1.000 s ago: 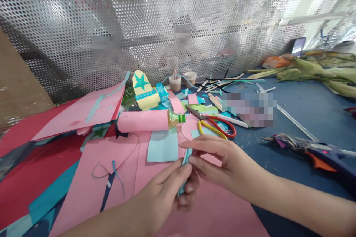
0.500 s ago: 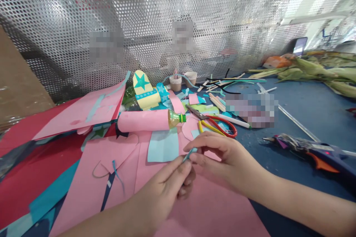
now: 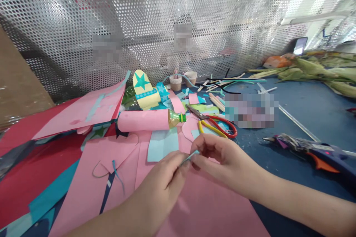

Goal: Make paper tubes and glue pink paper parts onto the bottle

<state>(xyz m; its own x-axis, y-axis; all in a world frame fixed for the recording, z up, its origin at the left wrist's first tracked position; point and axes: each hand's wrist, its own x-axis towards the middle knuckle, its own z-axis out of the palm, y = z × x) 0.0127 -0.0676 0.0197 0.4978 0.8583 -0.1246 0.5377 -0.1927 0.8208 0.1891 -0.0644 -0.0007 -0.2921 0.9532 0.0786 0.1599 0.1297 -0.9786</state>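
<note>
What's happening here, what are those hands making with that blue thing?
A person's left hand pinches a small blue strip, with the right hand at its other end, above pink paper. Just beyond, a pink-wrapped bottle lies near scissors. I can't tell what it's for.

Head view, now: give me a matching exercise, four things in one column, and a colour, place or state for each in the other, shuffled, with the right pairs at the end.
Things
1. Light blue strip
2. Bottle with the green cap
3. Scissors
4. Glue gun

Descriptions
A. Red and yellow handles
B. On the far right, with an orange trigger
C. Between the fingers of the left hand and right hand
D. On its side, wrapped in pink

Pairs: 1-C, 2-D, 3-A, 4-B.
</note>
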